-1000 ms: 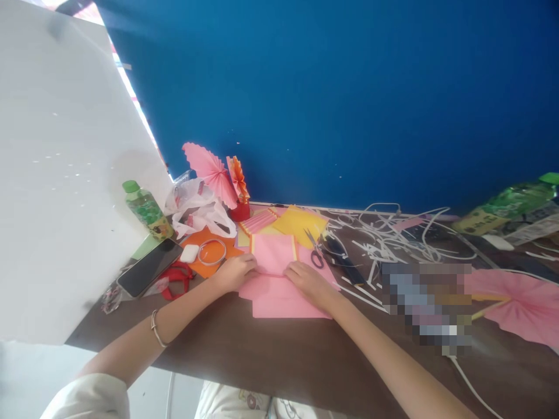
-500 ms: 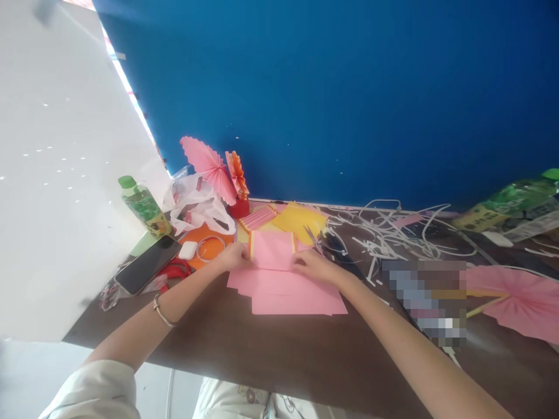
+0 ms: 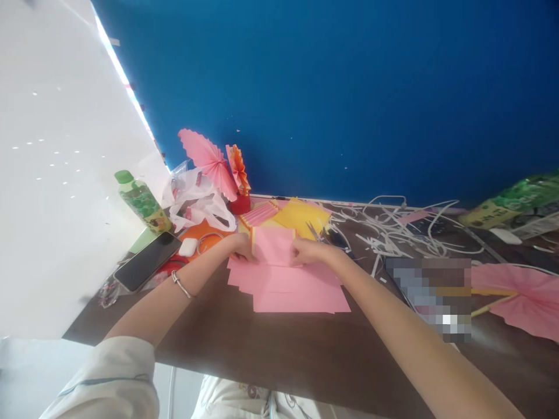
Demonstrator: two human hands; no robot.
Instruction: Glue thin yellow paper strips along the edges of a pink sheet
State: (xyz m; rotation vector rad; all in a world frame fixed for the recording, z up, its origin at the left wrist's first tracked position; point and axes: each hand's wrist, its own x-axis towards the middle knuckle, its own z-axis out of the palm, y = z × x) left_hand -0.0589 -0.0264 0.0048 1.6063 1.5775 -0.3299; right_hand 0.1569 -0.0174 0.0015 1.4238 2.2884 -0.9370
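A pink sheet of paper with yellow strips along its sides (image 3: 273,245) lies in front of me, with a crease or folded edge across its near end. At its left side my left hand (image 3: 241,247) is closed, fingers curled onto the paper's near corner. My right hand (image 3: 304,251) grips the opposite corner, its fingers bent in and pressed together. The fingertips of both hands are partly hidden. Beneath lie several loose pink sheets (image 3: 301,295), overlapping unevenly. Just beyond the right hand are scissors (image 3: 312,230), resting near yellow paper (image 3: 301,216).
Pleated paper fans (image 3: 209,166) stand at the back left beside a plastic bag (image 3: 203,212). A green-capped bottle (image 3: 142,201), a phone (image 3: 147,262) and a white case (image 3: 188,247) are at left. White cables and paper strips (image 3: 393,230) spread rightward, near a pink fan (image 3: 524,297).
My fingers have curled in more tightly at both corners of the paper. The left forearm has shifted a little to the right, and the camera view has moved slightly.
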